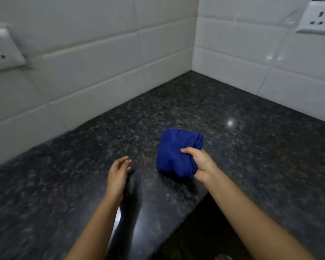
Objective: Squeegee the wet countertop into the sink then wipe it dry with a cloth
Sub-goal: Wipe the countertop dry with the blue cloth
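A bunched blue cloth (174, 149) rests low over the dark speckled granite countertop (176, 102), near the middle of the corner section. My right hand (200, 164) grips its right side, thumb on top. My left hand (118, 172) hovers just left of the cloth with fingers apart and nothing in it, a short gap between them. No squeegee and no sink are in view.
White tiled walls (105, 59) meet in a corner at the back. One wall socket (2, 49) sits at the left, another socket (317, 17) at the upper right. The countertop's inner front edge (186, 209) runs below my hands, with dark space under it.
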